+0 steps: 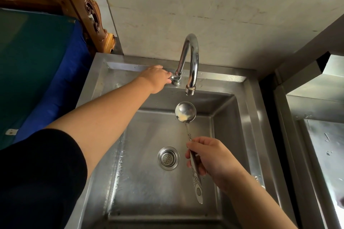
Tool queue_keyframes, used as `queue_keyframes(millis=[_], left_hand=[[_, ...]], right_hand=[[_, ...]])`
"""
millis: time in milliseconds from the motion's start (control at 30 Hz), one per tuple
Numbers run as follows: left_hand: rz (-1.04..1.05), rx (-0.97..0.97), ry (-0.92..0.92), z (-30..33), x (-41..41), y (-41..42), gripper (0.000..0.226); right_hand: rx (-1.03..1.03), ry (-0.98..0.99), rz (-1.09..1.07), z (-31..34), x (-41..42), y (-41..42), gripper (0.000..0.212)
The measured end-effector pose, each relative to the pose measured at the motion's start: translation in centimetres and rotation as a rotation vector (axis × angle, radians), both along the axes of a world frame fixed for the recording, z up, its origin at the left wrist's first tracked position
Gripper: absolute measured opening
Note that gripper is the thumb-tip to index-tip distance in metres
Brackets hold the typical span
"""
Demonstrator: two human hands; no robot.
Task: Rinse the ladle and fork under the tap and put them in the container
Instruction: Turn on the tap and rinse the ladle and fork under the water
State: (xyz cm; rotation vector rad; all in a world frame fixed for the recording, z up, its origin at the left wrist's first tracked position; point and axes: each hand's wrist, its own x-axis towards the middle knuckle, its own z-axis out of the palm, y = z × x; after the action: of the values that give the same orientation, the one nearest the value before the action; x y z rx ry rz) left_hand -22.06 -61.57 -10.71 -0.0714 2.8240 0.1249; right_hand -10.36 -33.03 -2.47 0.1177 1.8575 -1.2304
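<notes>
Left hand (157, 78): reaches to the left of the tap (191, 61), fingers closed around the valve handle at the tap's base; no water visible at the spout, so the flow judged not yet started. Ladle (185, 111): bowl held just below and in front of the tap's spout, over the sink (249, 117), with pale food residue inside; judged still unrinsed. Drain strainer (168, 158): further in front of the tap, on the basin floor, just left of the ladle's handle. Right hand (210, 160): in front of the tap, fingers curled shut around the middle of the ladle's handle. Fork and container: neither in view. Progress: early; rinsing of both utensils and their placing in the container all remain.
</notes>
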Motion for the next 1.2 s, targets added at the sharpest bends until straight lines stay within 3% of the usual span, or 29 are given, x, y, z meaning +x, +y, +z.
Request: queue_keyframes(millis=[533, 667, 800, 933, 1033, 1100, 1200], left_hand=[[0.138, 0.155, -0.014, 0.0, 0.1, -0.1, 0.048], [0.258, 0.386, 0.19, 0.4, 2.1, 1.1, 0.057], [0.507, 0.651, 0.374, 0.5, 4.9, 3.9, 0.043], [0.63, 0.844, 0.372, 1.2, 8.0, 6.3, 0.037], [0.658, 0.923, 0.225, 1.4, 10.0, 7.8, 0.046], [0.667, 1.026, 0.162, 1.0, 10.7, 8.6, 0.036], [0.655, 1.058, 0.124, 0.5, 11.3, 9.2, 0.061]], right_hand=[[-0.002, 0.0, -0.003, -1.1, 0.2, -0.1, 0.032], [-0.01, 0.0, -0.014, -1.2, 0.1, -0.4, 0.031], [0.006, 0.008, -0.01, -1.3, 0.1, -0.8, 0.033], [0.007, 0.02, -0.015, -1.3, 0.1, -1.2, 0.035], [0.021, 0.026, -0.016, -1.3, 0.2, -1.5, 0.032], [0.023, 0.022, -0.028, -1.4, 0.3, -1.6, 0.031], [0.031, 0.015, -0.032, -1.5, 0.6, -1.7, 0.03]])
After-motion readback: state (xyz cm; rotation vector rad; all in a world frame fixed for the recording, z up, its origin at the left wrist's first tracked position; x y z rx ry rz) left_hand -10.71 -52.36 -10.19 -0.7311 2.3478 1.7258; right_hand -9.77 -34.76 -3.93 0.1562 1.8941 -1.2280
